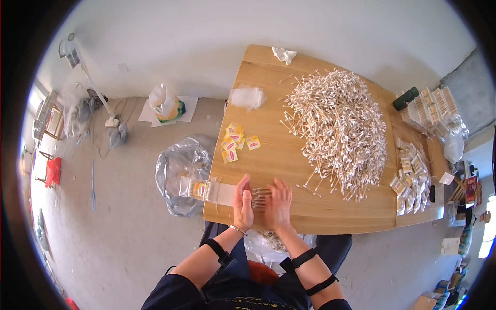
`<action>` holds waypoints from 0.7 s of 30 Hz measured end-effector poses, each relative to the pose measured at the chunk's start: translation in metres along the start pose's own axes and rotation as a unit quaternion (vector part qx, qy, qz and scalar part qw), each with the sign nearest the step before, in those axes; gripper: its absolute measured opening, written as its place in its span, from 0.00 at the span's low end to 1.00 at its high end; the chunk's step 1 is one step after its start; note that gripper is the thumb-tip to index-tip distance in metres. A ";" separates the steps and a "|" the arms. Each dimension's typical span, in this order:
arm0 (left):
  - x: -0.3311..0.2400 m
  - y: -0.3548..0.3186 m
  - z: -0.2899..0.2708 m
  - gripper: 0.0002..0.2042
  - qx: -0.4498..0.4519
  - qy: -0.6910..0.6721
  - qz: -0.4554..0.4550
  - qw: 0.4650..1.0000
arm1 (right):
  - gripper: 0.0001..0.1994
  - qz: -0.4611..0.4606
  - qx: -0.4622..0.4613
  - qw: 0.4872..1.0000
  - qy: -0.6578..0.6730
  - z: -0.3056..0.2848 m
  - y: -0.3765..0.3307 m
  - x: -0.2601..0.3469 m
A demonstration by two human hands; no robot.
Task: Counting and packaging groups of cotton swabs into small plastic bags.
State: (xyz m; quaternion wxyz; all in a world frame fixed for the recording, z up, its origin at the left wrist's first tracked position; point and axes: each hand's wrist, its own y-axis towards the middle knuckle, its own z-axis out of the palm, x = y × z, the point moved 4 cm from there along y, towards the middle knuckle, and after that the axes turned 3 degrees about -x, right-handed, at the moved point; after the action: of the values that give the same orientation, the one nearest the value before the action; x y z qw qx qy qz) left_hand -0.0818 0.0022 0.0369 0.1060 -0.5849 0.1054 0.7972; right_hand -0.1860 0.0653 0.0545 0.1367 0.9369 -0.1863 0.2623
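Near the front edge of the table, a row of cotton swabs [261,198] lies between my two hands. My left hand [243,204] stands on edge with its fingers close together, pressing against one end of the row. From the other side my right hand [279,203] curls over the swabs, slightly blurred. Left of my hands lies a flat clear plastic sleeve [223,194]. Beyond it, a filled swab pack [199,189] with a yellow label sits at the table's left edge. A large heap of loose swabs [338,132] covers the table to the right.
Yellow-and-white paper cards [233,140] and a stack of clear bags [248,97] lie on the table's left side. Filled packs [412,178] pile up at the right. A big clear plastic bag [181,173] stands on the floor. Crumpled tissue [283,55] rests at the far edge.
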 end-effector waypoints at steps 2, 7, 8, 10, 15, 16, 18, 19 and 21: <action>0.000 0.000 0.003 0.28 -0.006 -0.024 -0.017 1.000 | 0.17 0.063 -0.128 0.958 0.250 -0.011 0.006 -0.013; 0.005 0.001 -0.001 0.31 0.026 -0.056 -0.035 0.997 | 0.20 0.076 -0.157 0.916 0.360 -0.004 0.005 -0.008; 0.002 0.000 0.002 0.30 0.039 -0.015 -0.032 0.999 | 0.22 0.061 -0.132 0.914 0.379 0.000 0.001 -0.004; 0.002 0.000 0.004 0.30 0.051 0.025 -0.029 0.998 | 0.23 0.058 -0.118 0.920 0.369 0.003 -0.002 -0.004; 0.004 0.001 0.002 0.32 0.028 -0.082 -0.070 0.994 | 0.21 0.118 -0.207 0.860 0.451 0.000 -0.002 -0.020; 0.004 0.000 0.002 0.32 0.027 -0.082 -0.072 0.994 | 0.21 0.119 -0.206 0.860 0.451 -0.001 -0.001 -0.020; 0.005 0.002 0.003 0.32 0.021 -0.087 -0.083 0.993 | 0.18 0.092 -0.202 0.909 0.352 -0.006 0.006 -0.016; 0.006 0.003 0.003 0.32 0.021 -0.087 -0.083 0.993 | 0.18 0.092 -0.202 0.909 0.352 -0.009 0.011 -0.017; 0.007 0.003 0.002 0.31 0.005 -0.100 -0.076 0.992 | 0.16 0.033 -0.125 0.982 0.135 -0.014 0.024 -0.006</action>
State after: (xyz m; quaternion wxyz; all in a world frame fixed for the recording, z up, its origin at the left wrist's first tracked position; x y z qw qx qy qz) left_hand -0.0870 0.0008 0.0307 0.1793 -0.5082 0.0537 0.8406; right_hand -0.2072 0.0502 0.0668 0.2683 0.8619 -0.2282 0.3648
